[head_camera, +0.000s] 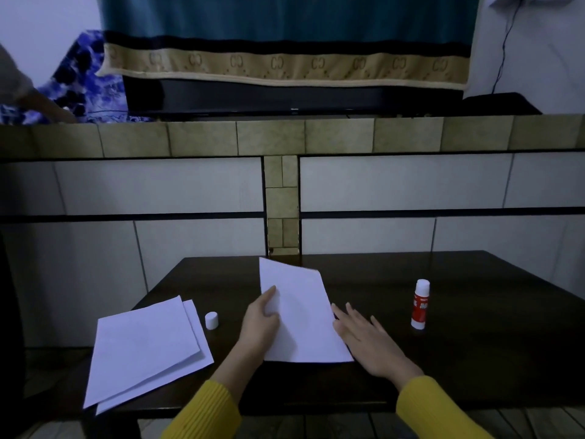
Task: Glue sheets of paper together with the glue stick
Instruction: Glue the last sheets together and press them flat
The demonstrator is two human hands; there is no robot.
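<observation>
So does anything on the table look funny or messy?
A little. The glue stick stands at the right without its cap; the small white cap sits far off, across the held sheet, beside the paper stack. That stack is crooked and pokes past the table's front edge. Nothing spilled or torn.

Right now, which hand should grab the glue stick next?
Right. The right hand lies open and empty on the table nearest the upright glue stick, while the left hand is pinching the centre sheet.
</observation>
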